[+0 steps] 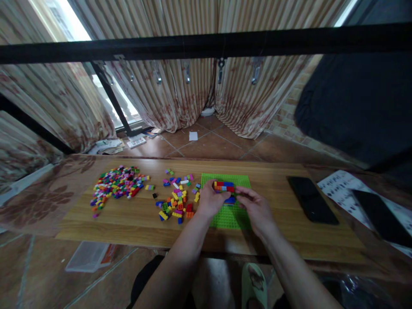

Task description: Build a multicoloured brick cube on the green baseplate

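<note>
A small block of stacked toy building bricks point(224, 184), in red, blue, orange and yellow, is over the green studded baseplate point(238, 221). My left hand point(210, 201) is closed on its left end, with the thumb along the near side. At the right end, my right hand point(255, 210) has its fingers curled, thumb and forefinger close together beside the bricks. Whatever those fingertips hold, if anything, is too small to make out. Just under the stack, more blue bricks point(230, 200) show on the baseplate, partly hidden by my left thumb.
Left of the baseplate lie loose bricks point(178, 201), and a larger mixed pile point(117, 182) is farther left on the wooden table point(128, 227). A black phone point(312, 199) lies to the right. Beyond it are a printed sheet point(341, 186) and another dark device point(383, 216).
</note>
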Demonstrator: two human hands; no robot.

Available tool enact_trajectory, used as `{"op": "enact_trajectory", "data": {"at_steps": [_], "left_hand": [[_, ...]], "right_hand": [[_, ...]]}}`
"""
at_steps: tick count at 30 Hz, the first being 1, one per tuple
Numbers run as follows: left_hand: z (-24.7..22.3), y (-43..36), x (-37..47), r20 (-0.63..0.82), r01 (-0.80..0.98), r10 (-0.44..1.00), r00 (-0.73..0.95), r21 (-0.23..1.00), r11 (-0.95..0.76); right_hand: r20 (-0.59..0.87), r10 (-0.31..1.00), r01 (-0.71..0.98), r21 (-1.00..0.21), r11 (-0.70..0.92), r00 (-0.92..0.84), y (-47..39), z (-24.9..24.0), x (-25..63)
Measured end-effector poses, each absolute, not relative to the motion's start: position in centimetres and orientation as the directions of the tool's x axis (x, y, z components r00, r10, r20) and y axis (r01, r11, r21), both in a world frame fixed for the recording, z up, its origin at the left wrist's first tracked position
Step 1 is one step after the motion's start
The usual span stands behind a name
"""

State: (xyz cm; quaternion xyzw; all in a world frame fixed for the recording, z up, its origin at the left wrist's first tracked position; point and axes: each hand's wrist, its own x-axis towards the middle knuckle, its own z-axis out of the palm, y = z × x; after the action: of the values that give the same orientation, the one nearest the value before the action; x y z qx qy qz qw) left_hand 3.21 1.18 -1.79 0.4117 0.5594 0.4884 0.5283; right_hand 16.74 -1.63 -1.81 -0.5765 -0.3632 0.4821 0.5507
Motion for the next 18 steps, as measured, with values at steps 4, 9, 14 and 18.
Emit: {"op": "enact_trajectory", "data": {"at_steps": [4,9,14,18], "left_hand": [[0.0,1.1,1.2,-0.167,-0.089,0.959,-0.228,0.985,0.151],[1.3,1.8,-3.0,-0.072,-0.071,0.949,-0.307,0.996,0.053],[1.3,1.9,-8.0,-0.013,0.07,0.903,-0.43,0.996,0.047],[1.6,1.3,-13.4,0.015,0.291,0.825,-0.565,0.939,0.183]], "right_hand": [[-0.161,0.936,-0.119,-0.984,-0.13,0.313,-1.4,-1.6,17.0],[-0.144,0.935,-0.102,-0.988,-0.117,0.323,-1.2,-1.7,17.1],[-0.13,0.939,-0.072,-0.991,-0.113,0.318,-1.2,-1.8,17.0],[-0.108,0.946,-0.034,-0.994,-0.103,0.305,-1.3,-1.9,17.2]]}}
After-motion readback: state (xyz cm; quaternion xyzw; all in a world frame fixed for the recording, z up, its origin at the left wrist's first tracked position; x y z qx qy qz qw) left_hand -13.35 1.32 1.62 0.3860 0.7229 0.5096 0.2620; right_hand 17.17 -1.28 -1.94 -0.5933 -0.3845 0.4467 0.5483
